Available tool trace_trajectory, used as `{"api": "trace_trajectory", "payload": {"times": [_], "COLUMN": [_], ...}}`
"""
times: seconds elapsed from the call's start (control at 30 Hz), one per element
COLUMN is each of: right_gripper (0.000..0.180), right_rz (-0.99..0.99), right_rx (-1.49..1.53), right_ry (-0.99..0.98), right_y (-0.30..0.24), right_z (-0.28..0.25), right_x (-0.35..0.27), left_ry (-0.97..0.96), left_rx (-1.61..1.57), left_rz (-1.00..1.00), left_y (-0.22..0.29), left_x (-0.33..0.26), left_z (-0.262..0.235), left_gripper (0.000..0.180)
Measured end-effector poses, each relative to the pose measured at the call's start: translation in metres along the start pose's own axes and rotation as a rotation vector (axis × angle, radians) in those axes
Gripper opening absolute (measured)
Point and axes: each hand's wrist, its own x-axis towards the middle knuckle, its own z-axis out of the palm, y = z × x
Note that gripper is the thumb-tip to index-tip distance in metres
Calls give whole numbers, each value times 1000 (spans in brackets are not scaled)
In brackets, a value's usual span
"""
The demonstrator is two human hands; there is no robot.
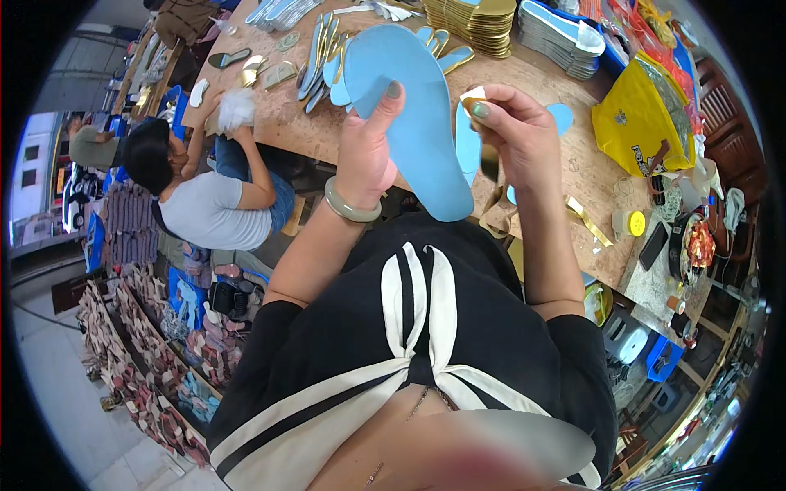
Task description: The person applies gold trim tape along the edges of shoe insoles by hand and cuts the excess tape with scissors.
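Observation:
My left hand [367,151] grips a large light-blue insole [409,114], with the thumb flat on its face and the fingers behind it. The insole is held up above the table edge, its wide end away from me. Close to its right side, my right hand [528,135] pinches a small white and gold-brown piece [472,99] between thumb and fingertips. Behind that hand shows a narrower blue piece [467,147]; whether the hand also holds it, I cannot tell. Gold-edged blue insoles [321,61] lie in a loose pile beyond my left hand.
On the wooden table [315,123] stand a gold stack [475,29] and a blue-topped stack of insoles [561,41]. A yellow bag [639,114], a yellow round container [629,222] and a phone [653,247] are at right. A co-worker [217,200] sits at left, near racks of shoe parts [131,360].

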Motion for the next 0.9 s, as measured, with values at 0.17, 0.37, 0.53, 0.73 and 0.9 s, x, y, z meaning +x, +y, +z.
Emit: {"api": "trace_trajectory", "payload": {"times": [0.17, 0.37, 0.53, 0.73, 0.9], "right_gripper": [14, 15, 14, 12, 11], "right_rz": [27, 96, 83, 43, 4], "right_rx": [144, 33, 100, 171, 184], "right_ry": [81, 66, 69, 37, 23], "right_y": [10, 8, 6, 7, 4], "right_z": [15, 8, 12, 7, 5], "right_x": [-11, -21, -30, -35, -39], "left_ry": [62, 94, 33, 67, 20], "left_rx": [-14, 25, 41, -29, 97], "left_rz": [77, 178, 204, 188, 214], "left_y": [-4, -14, -18, -20, -19], "left_x": [-19, -34, -42, -47, -53], "left_z": [14, 20, 20, 30, 32], "left_gripper": [32, 30, 35, 27, 34]}}
